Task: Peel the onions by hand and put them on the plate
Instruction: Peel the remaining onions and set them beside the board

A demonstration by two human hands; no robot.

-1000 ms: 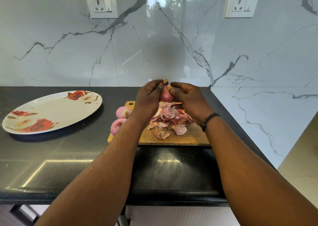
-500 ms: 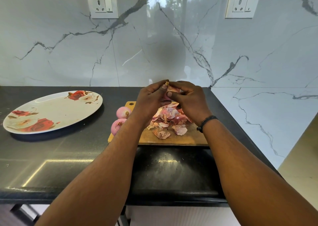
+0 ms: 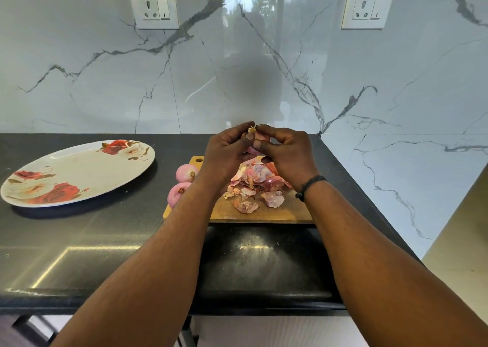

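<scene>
Both my hands hold one pink onion point(image 3: 254, 149) above the wooden cutting board point(image 3: 285, 210). My left hand point(image 3: 227, 154) curls round its left side. My right hand point(image 3: 287, 154) curls round its right side, and the fingertips of both pinch at the dry tip on top. Most of that onion is hidden by my fingers. Two peeled pink onions point(image 3: 187, 173) point(image 3: 177, 193) lie at the board's left edge. A heap of onion skins point(image 3: 257, 185) lies on the board under my hands. The flowered oval plate point(image 3: 79, 172) sits to the left with nothing on it.
The black counter point(image 3: 105, 235) ends at a front edge close to me and at a marble wall behind and to the right. Two wall sockets point(image 3: 154, 8) point(image 3: 367, 8) sit high on the backsplash.
My hands closed tighter round the onion, so less of it shows now. The fingertips came together at its dry tip. Plate, board and the two onions did not move.
</scene>
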